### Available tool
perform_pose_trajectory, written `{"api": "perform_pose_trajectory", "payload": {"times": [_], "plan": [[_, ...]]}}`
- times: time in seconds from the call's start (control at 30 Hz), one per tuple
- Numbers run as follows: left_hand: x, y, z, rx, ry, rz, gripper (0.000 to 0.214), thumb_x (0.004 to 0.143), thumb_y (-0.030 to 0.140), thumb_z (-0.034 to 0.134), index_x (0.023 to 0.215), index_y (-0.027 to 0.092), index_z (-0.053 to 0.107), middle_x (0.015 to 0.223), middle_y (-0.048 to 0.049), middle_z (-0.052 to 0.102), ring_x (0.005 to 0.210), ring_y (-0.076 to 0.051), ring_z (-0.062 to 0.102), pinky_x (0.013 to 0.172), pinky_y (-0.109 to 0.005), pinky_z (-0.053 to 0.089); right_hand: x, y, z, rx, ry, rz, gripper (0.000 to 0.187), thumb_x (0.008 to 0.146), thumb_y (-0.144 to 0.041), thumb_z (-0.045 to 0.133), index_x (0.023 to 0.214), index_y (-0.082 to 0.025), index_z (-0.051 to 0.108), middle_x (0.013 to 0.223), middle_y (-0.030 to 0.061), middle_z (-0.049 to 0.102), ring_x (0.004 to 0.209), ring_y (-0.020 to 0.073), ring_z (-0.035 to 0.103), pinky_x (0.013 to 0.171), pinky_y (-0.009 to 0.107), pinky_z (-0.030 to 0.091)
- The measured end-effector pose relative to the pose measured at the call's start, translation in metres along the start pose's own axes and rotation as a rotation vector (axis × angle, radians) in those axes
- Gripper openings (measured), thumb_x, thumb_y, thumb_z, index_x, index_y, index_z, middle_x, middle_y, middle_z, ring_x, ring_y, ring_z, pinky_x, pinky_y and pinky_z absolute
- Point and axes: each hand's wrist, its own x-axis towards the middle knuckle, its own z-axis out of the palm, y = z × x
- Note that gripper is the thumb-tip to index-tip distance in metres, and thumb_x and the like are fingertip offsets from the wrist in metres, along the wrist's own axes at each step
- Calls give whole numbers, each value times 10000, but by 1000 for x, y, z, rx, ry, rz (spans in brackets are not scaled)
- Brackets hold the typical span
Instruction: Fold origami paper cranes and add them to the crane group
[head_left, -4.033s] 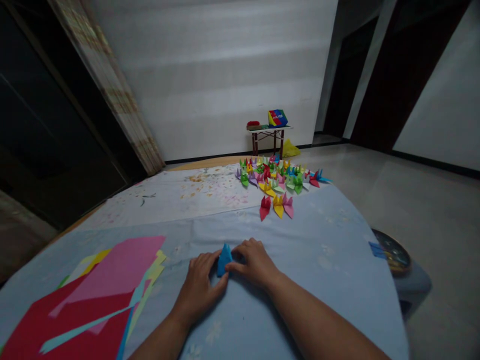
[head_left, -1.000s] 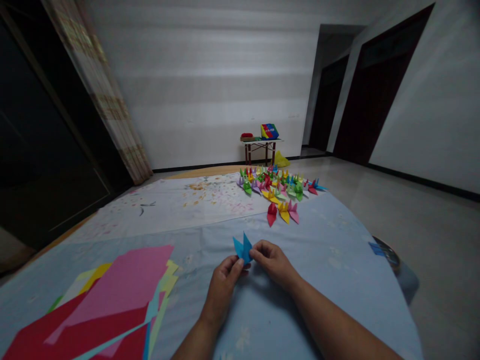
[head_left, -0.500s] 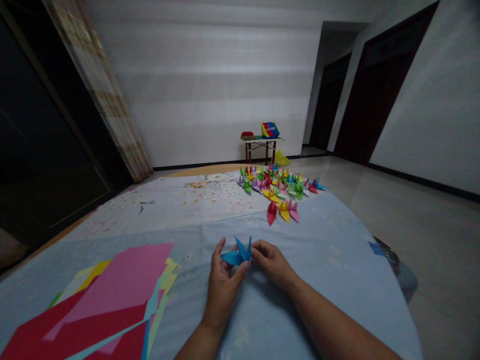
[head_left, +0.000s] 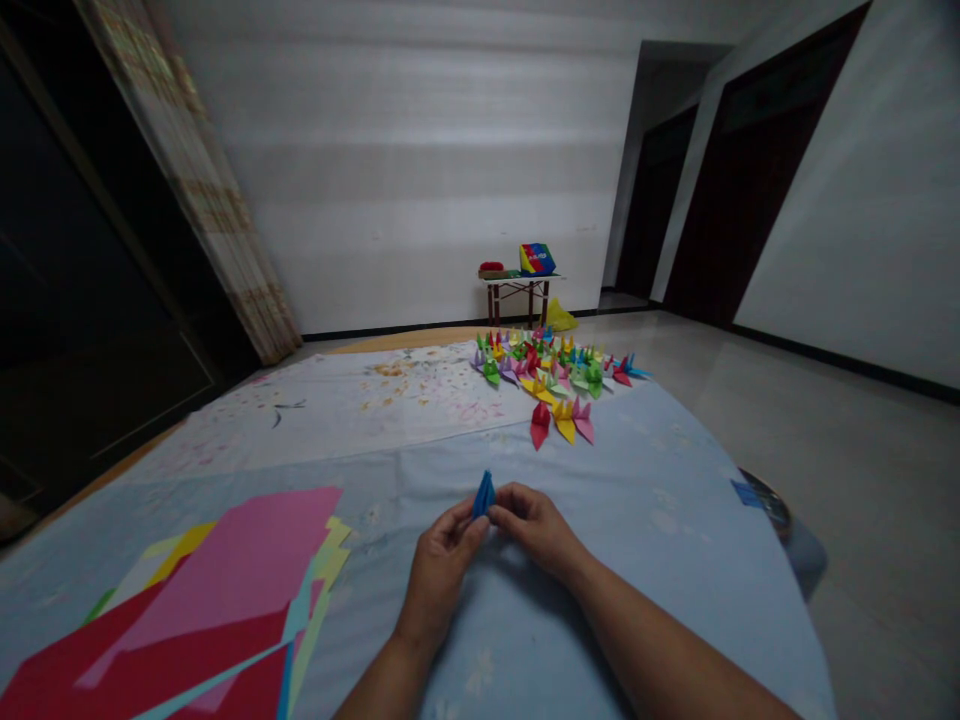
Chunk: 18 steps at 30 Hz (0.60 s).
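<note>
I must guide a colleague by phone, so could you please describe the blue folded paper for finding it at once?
Find the large pale blue cloth. Over it, the left hand and right hand meet at a small, pointed blue folded paper. Unlike the colourful paper birds farther back, it is held by both hands.

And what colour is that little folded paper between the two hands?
The folded paper is blue; the head view, the only one here, shows it best.
</note>
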Motion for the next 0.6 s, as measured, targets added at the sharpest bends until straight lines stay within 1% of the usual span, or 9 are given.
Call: {"api": "perform_pose_trajectory", "payload": {"times": [0.1, 0.2, 0.47, 0.6], "plan": [[0, -1, -1, -18, 2, -22, 347, 779, 345, 579, 1074, 167, 620, 1049, -84, 661, 992, -237, 582, 900, -357, 421, 0, -3, 0, 37, -12, 20, 287, 709, -398, 623, 826, -137, 639, 682, 2, 614, 590, 105, 512, 577, 226, 391], [1, -3, -2, -54, -2, -46, 363, 765, 343, 598, 1080, 164, 613, 1047, -86, 659, 965, -236, 591, 861, -352, 448, -1, -3, 0, 46, -15, 36, 314, 697, -422, 630, 825, -136, 655, 683, 7, 628, 604, 114, 527, 588, 231, 398], [0, 1, 0, -158, -5, -65, 316, 745, 329, 620, 1009, 156, 642, 999, -77, 669, 887, -206, 613, 832, -328, 464, -2, -8, 0, 19, 4, 47, 329, 693, -441, 632, 823, -141, 668, 701, 10, 650, 602, 115, 536, 582, 229, 398], [1, -1, -1, -153, 5, -74, 318, 749, 334, 610, 1000, 142, 636, 971, -81, 669, 852, -201, 614, 795, -331, 481, -3, -13, 0, -3, -1, 45, 308, 702, -425, 624, 819, -146, 683, 723, 13, 664, 625, 121, 544, 598, 231, 400]]}}
